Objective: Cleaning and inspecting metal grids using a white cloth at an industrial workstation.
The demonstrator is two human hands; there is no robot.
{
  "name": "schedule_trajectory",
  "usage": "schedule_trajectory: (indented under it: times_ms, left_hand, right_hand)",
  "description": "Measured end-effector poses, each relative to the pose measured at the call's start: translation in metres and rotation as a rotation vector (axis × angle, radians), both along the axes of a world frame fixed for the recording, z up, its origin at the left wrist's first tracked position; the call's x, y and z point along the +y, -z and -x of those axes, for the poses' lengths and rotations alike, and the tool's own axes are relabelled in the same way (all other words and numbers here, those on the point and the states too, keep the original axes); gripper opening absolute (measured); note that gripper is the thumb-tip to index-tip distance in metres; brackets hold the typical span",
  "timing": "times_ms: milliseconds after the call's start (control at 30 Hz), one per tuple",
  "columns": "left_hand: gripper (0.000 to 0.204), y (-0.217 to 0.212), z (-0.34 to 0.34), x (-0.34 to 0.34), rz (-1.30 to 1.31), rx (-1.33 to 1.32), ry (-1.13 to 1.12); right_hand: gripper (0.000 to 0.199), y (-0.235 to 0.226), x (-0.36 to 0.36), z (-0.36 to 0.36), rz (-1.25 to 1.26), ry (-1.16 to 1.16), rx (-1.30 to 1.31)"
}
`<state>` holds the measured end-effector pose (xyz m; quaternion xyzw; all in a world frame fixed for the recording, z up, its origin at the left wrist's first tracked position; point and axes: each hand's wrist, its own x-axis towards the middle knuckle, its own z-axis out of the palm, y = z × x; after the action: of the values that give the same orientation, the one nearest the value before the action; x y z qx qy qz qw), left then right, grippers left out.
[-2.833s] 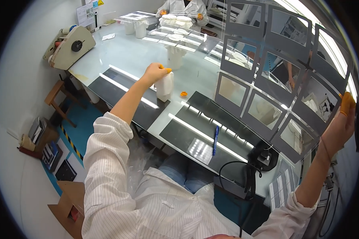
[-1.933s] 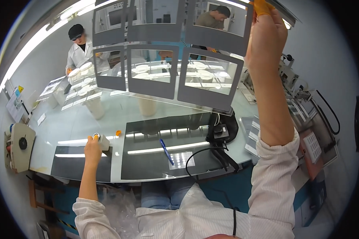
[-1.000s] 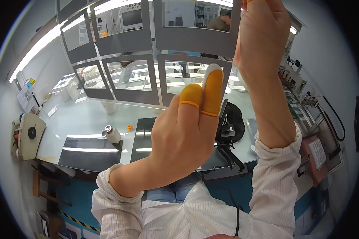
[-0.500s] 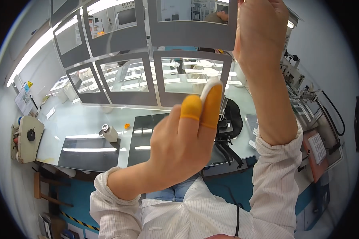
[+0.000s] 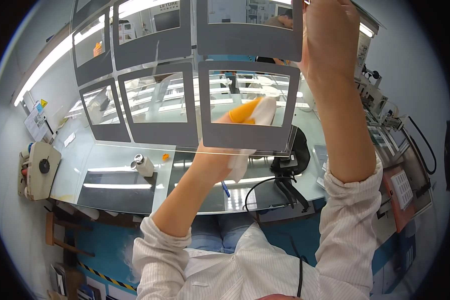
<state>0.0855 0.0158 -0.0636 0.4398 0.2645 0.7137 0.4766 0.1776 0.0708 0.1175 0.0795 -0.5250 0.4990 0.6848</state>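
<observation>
A large clear sheet (image 5: 196, 105) with several grey rectangular frames stands tilted up in front of me, above the table. At its upper right edge my right hand (image 5: 333, 37) is closed on it; the fingertips are partly cut off by the picture's top. My left hand (image 5: 215, 162) reaches behind the sheet's lower part. Through a clear window its yellow finger cots (image 5: 244, 111) show, with a white cloth (image 5: 267, 111) held against them. Part of the cloth also hangs below the sheet's bottom edge. A grey frame hides the middle of that hand.
On the glass-topped table (image 5: 105, 157) stand a white bottle (image 5: 144, 166) and a small orange piece (image 5: 165, 157). A blue pen (image 5: 226, 189) and a black stand (image 5: 291, 192) with a cable lie nearer me. A tape dispenser (image 5: 40, 169) is left, machinery (image 5: 385, 125) right.
My left hand has gone from in front of the sheet to behind its lower right window, taking the cloth along. The sheet's lower edge has come down and nearer. My right hand keeps its hold.
</observation>
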Motion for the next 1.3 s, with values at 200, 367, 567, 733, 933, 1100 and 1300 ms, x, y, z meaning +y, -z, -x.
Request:
schedule_trajectory:
  times_ms: [200, 367, 567, 733, 933, 1100, 1300]
  left_hand:
    - [0.043, -0.026, -0.004, 0.015, -0.306, -0.226, 0.187]
    - [0.033, 0.016, -0.006, -0.002, -0.299, -0.175, 0.305]
    - [0.024, 0.05, -0.005, -0.01, -0.225, -0.203, 0.278]
    - [0.024, 0.052, -0.004, -0.011, -0.284, -0.212, 0.308]
    - [0.026, 0.05, -0.007, -0.011, -0.221, -0.146, 0.254]
    - [0.025, 0.054, -0.003, -0.014, -0.225, -0.125, 0.172]
    - [0.029, 0.062, 0.011, -0.02, -0.249, -0.192, 0.262]
  right_hand:
    - [0.016, 0.008, 0.01, 0.007, -0.005, -0.031, -0.015]
    - [0.014, 0.01, 0.014, 0.002, -0.037, 0.057, -0.061]
    - [0.016, 0.013, 0.019, -0.001, -0.047, -0.033, 0.0]
    - [0.016, 0.011, 0.012, 0.0, -0.035, -0.057, -0.002]
    - [0.014, 0.009, 0.006, -0.007, 0.034, -0.025, -0.007]
    - [0.017, 0.006, 0.002, -0.007, 0.157, 0.173, -0.002]
    - [0.021, 0.022, 0.072, -0.044, 0.014, 0.337, -0.08]
